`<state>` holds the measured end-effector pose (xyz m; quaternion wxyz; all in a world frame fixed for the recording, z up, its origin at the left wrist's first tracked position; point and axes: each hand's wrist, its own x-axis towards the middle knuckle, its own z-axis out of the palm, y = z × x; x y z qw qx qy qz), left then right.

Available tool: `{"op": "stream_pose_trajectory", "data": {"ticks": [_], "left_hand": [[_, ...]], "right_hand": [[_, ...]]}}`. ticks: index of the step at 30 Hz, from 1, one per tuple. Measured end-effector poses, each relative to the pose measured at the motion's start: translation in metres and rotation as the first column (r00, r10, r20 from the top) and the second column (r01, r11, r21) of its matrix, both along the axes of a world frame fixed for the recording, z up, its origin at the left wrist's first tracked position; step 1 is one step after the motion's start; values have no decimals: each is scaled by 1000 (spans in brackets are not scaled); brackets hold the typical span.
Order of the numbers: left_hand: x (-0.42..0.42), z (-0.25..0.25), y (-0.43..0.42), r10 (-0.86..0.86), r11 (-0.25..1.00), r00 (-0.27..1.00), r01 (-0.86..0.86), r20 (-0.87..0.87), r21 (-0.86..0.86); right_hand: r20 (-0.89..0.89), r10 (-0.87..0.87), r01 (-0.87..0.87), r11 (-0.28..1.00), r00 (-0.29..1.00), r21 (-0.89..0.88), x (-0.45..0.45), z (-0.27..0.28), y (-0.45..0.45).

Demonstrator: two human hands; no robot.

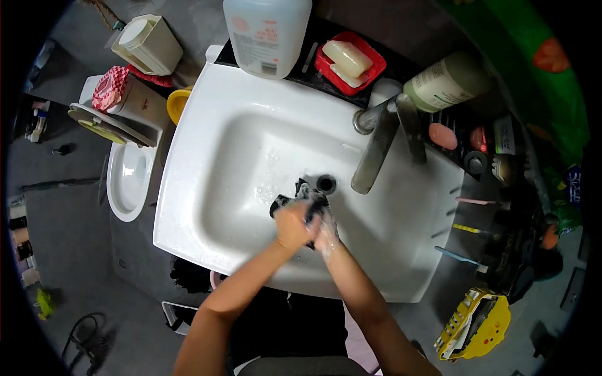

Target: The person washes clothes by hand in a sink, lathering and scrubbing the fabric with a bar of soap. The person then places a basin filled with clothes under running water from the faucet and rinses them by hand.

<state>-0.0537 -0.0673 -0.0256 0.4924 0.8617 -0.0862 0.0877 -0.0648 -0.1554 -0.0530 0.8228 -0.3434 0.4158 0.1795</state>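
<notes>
Over the white sink (235, 94), my left hand (293, 225) and my right hand (325, 236) are pressed together around a wet black cloth (279, 205). White suds cling to the cloth and to my right hand. The cloth is bunched, and its exact kind cannot be made out. Its loose ends stick out past my fingers toward the drain hole (326, 183). Both hands are closed on it, and motion smears the fingers a little. Foam bubbles dot the basin to the left of the cloth.
A metal faucet (376, 147) reaches over the basin from the upper right. Behind the rim stand a large bottle (266, 37), a red soap dish (323, 62) and a green bottle (448, 81). Toothbrushes lie right; a toilet (128, 210) is left, a yellow basket (489, 338) lower right.
</notes>
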Motion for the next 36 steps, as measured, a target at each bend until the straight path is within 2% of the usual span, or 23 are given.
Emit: {"op": "stream_pose_trajectory", "data": {"ticks": [1, 2, 4, 5, 7, 10, 12, 13, 17, 18, 19, 20, 22, 23, 24, 25, 26, 28, 31, 32, 33, 34, 36], "left_hand": [[10, 2, 10, 45, 994, 977, -23, -210, 107], [21, -8, 18, 97, 981, 985, -70, -146, 183], [34, -16, 39, -17, 981, 998, 27, -57, 190], [32, -19, 39, -63, 987, 972, 27, -227, -159], [24, -18, 39, -301, 662, 840, -157, -452, -732], [12, 12, 30, -343, 909, 855, 198, -390, -366], [5, 23, 24, -412, 906, 842, 339, -348, -254], [2, 16, 23, -445, 882, 792, 306, -418, -358], [-12, 30, 9, -199, 949, 951, 127, -237, -290], [-17, 24, -2, -190, 928, 981, 190, 33, -320], [-26, 33, -12, -286, 911, 955, 295, 72, -288], [-32, 42, -16, -380, 883, 919, 395, 108, -252], [-25, 25, -16, -341, 923, 923, 364, 178, -122], [-17, 15, -15, -324, 937, 921, 343, 215, -57], [-2, 9, -7, -183, 983, 981, 184, 60, -17], [11, 1, -1, -63, 998, 982, 65, -180, 5], [16, -5, 2, 65, 997, 911, -46, -407, 56], [-8, 7, -9, -68, 997, 995, 66, -74, -38], [-9, 4, -13, -130, 985, 971, 149, 202, -81], [4, -2, -13, -122, 985, 957, 150, 265, -86], [14, -18, -2, -140, 990, 985, 136, 105, 46], [26, -21, 4, -7, 968, 995, 31, -97, 248], [44, -16, 19, -96, 994, 897, 108, -431, 3]], "right_hand": [[-83, 43, -50, 995, 996, -91, -3, 10, 0], [-70, 82, -93, 982, 994, -163, -3, 21, 1], [43, 18, -15, 997, 999, -70, 0, 23, -2], [48, 11, -12, 1000, 999, 14, 1, 30, -9], [194, 34, -58, 991, 980, 118, 9, 38, -22], [215, -20, 10, 999, 976, 47, 11, 37, -21], [186, -154, 154, 988, 970, 15, 9, 22, -25], [210, -195, 203, 979, 958, -16, 11, 23, -26], [106, -274, 278, 960, 956, -28, 10, 5, -30], [76, -267, 268, 963, 961, 3, 11, 2, -29], [-7, -100, 101, 992, 995, 73, 13, -1, -35], [266, -34, 55, 996, 963, -71, 1, -19, -33], [231, -148, 67, 943, 962, 326, -1, -17, -22], [144, -200, 155, 949, 969, 274, -12, -12, -13], [57, -255, 238, 948, 965, 212, -20, 4, -1], [26, -104, 105, 994, 994, -36, -14, 20, 10], [19, -115, 115, 993, 993, -29, -17, 19, 8], [23, -134, 134, 991, 991, -5, -21, 14, 2], [368, -242, -46, 779, 898, 626, -35, -33, -7], [269, -142, 20, 911, 953, 411, -38, -31, -7], [106, -30, 12, 987, 994, 163, -29, -1, 0], [-96, 48, -52, 998, 994, -36, -19, 30, 7], [-2, 83, -83, 995, 997, 57, -13, 50, 5]]}}
